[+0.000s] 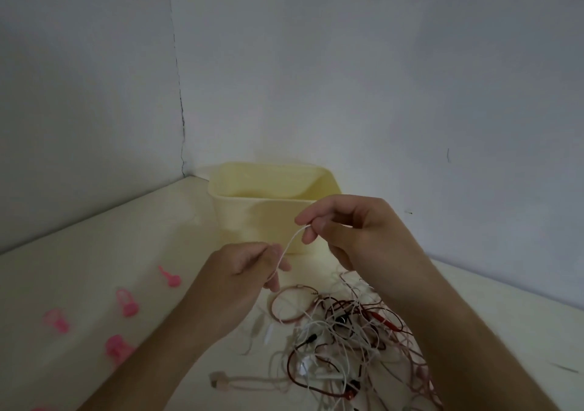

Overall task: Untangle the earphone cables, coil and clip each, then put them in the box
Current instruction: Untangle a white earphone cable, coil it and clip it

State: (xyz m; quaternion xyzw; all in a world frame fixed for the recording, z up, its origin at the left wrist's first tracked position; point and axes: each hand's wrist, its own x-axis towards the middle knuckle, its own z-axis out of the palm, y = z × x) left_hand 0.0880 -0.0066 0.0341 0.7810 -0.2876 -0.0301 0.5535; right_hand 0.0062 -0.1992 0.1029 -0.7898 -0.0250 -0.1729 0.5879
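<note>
A tangle of white, pink and dark red earphone cables (341,338) lies on the pale table below my hands. A thin white cable (289,246) runs taut between both hands above the heap. My right hand (344,230) pinches its upper end in front of the cream plastic box (249,218). My left hand (249,271) pinches the same cable lower down, its fingers curled. The box stands open-topped against the wall, just behind my hands. Several pink clips (126,303) lie on the table to the left.
Grey walls meet in a corner (183,145) behind the box. A beige plug end (221,382) on a pale cable lies near the bottom centre. The pale table surface (94,252) stretches left of the clips.
</note>
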